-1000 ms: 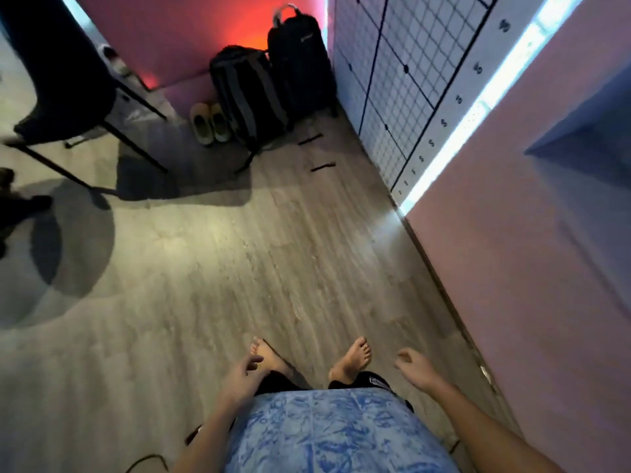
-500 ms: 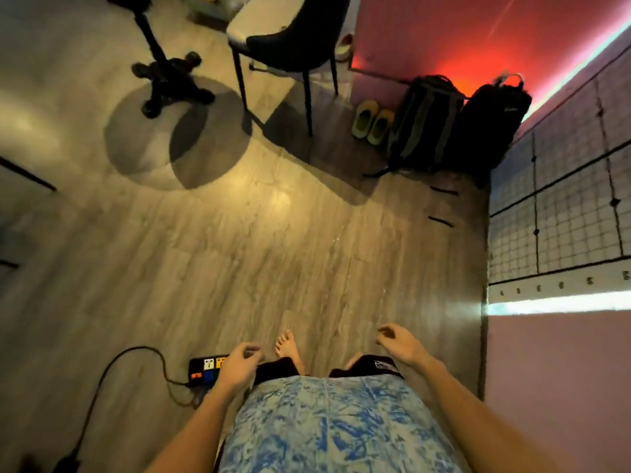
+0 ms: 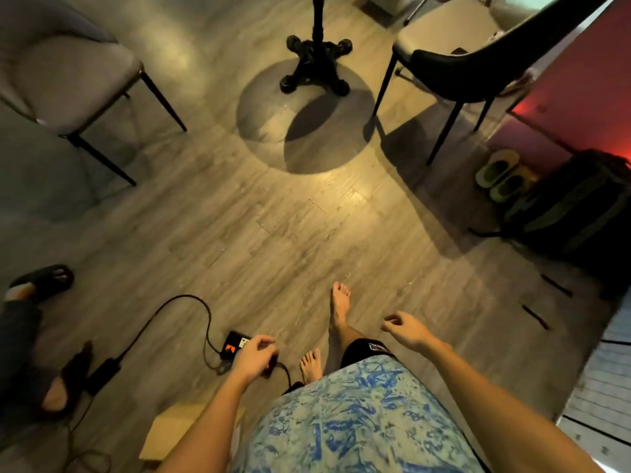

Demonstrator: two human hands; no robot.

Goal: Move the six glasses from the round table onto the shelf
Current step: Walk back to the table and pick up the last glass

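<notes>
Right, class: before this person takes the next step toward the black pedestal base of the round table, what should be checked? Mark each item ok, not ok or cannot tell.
1. Left hand free: ok, loosely curled, holding nothing.
2. Right hand free: ok, relaxed, holding nothing.
3. Black power strip and its cable, on the floor beside the left foot: not ok, a likely trip hazard.
4. Wooden plank floor up to the black pedestal table base: ok, nothing lies in the way.
5. Gap between the grey upholstered chair and the black-backed chair: ok, looks wide enough.
6. Glasses on the table top: cannot tell, top out of view.
</notes>
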